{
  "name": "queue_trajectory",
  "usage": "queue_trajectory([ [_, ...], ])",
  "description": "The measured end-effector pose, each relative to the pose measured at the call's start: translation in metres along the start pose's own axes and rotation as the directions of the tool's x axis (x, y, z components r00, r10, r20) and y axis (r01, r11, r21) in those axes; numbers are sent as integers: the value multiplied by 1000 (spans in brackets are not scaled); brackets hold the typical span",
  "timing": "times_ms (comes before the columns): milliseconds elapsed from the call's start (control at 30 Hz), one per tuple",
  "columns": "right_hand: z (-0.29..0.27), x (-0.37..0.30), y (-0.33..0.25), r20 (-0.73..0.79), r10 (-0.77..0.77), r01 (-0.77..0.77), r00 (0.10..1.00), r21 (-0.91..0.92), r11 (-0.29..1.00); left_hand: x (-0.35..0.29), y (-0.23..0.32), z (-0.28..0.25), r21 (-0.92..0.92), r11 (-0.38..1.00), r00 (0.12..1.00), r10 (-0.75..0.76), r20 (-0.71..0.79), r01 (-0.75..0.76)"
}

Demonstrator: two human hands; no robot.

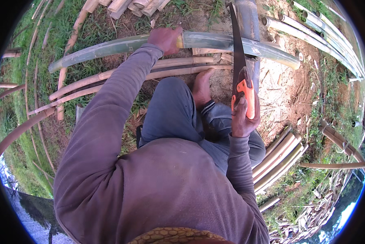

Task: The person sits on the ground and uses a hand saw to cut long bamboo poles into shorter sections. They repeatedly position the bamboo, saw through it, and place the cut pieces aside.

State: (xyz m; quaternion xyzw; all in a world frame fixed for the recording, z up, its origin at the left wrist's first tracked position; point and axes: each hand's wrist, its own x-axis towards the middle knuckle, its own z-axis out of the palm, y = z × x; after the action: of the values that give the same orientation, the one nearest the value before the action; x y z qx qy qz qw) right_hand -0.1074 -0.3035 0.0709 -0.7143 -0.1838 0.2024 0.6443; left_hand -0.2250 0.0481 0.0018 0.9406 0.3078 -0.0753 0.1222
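1. A green bamboo pole (109, 48) is laid crosswise ahead of the person, its long axis running left to right, and is propped over a grey upright post (248, 20).
2. The left hand (164, 40) is clamped over the pole near its middle, fingers wrapped down the far side; this hand is the nearer of the two to the pole.
3. The right hand (242, 118) is closed around the orange grip of a hand saw (240, 61). The blade is pointed away from the body, crossing the pole roughly at right angles, to the right of the left hand; contact cannot be told.
4. A bare foot (201, 85) is set on thinner tan poles (109, 81) lying just short of the green one.
5. Ground: bare earth with chips, grass to the left. More cut bamboo is stacked lower right (278, 156), so room is tight.
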Motion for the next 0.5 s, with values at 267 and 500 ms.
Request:
queue_trajectory([
  [267,0,6,15,-46,-128,118,991,-172,978,8,-2,-17,-19,1000,996,16,89,-14],
  [500,-13,-47,-45,-13,-16,16,1000,-50,999,6,1,-12,-25,1000,998,-5,63,7],
])
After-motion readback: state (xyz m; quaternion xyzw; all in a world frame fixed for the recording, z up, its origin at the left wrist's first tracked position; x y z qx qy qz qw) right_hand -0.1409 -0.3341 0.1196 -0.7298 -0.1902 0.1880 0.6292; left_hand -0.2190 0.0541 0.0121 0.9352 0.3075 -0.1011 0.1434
